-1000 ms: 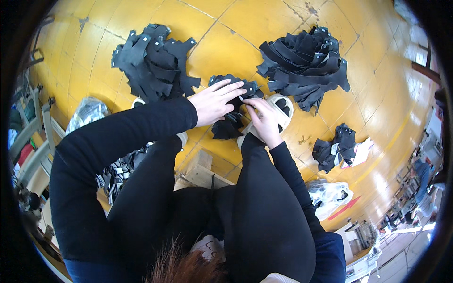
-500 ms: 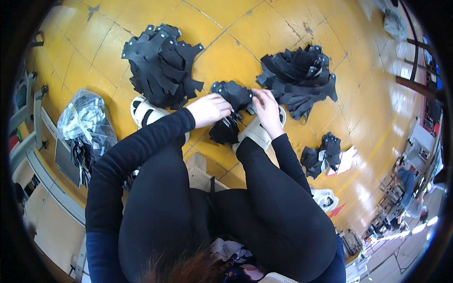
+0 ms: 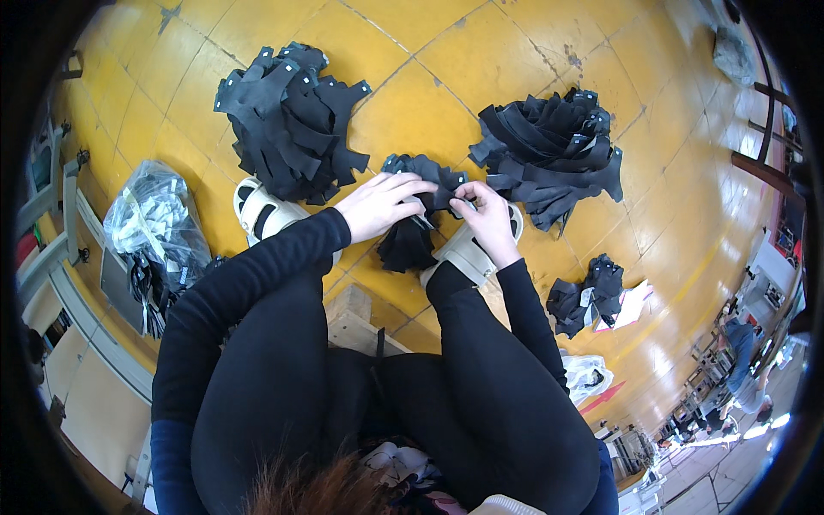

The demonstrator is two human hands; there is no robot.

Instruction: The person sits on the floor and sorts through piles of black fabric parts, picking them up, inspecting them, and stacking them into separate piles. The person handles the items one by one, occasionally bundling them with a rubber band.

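I sit low over a yellow tiled floor. My left hand and my right hand meet on a small bundle of black fabric pieces held between my feet. Both hands pinch pieces of that bundle, fingers curled on the cloth. A large heap of black cut pieces with small white tags lies to the upper left. A second large black heap lies to the upper right. My feet wear pale sandals.
A smaller black bundle rests on a white and pink sheet at the right. A clear plastic bag of pieces lies at the left beside metal framing. A wooden stool shows under me. Another person stands far right.
The view has shifted so the heaps sit higher and more to the left. My hands stay on the black bundle, working its pieces closer together.
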